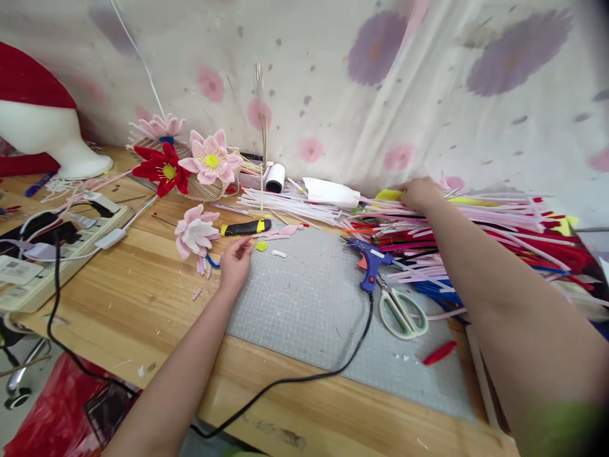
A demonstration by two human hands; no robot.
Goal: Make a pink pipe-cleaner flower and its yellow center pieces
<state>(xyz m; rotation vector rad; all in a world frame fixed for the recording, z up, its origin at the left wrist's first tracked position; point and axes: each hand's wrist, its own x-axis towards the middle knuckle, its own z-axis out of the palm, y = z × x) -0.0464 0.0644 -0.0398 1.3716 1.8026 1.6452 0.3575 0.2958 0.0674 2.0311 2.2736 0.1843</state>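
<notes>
Left hand [235, 260] resting loosely open on the grey cutting mat [309, 298] beside a pink paper flower [195, 233], right hand [419, 192] reaching into the pile of pipe cleaners [499, 235], fingers curled on a yellow piece [389, 195], blue glue gun [368, 261] between them

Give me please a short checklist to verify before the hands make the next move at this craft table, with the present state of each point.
1. Right hand reaches the pile of pipe cleaners: ok, it rests on it.
2. Right hand grips a stem: cannot tell.
3. Left hand free: ok, it only touches the cutting mat edge.
4. Pink flower near left hand: ok.
5. Glue gun cord clear of the arms: ok.
6. Utility knife blade retracted: cannot tell.
</notes>
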